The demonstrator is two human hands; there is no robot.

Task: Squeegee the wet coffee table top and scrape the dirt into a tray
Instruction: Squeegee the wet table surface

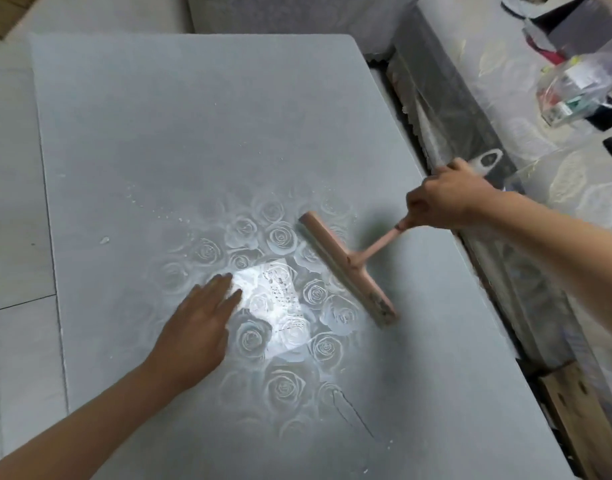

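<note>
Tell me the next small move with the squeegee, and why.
Probably draw the squeegee across the table top toward the left hand. The right hand grips its handle, its blade seems to rest on the surface, and water droplets lie just ahead of it. No tray is in view.

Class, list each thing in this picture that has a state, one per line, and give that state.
Squeegee: blade down on the table, tilted handle gripped.
Right hand: closed around the squeegee handle.
Left hand: open, flat over the table.
Table top: wet, droplets and glare near the middle.
</note>
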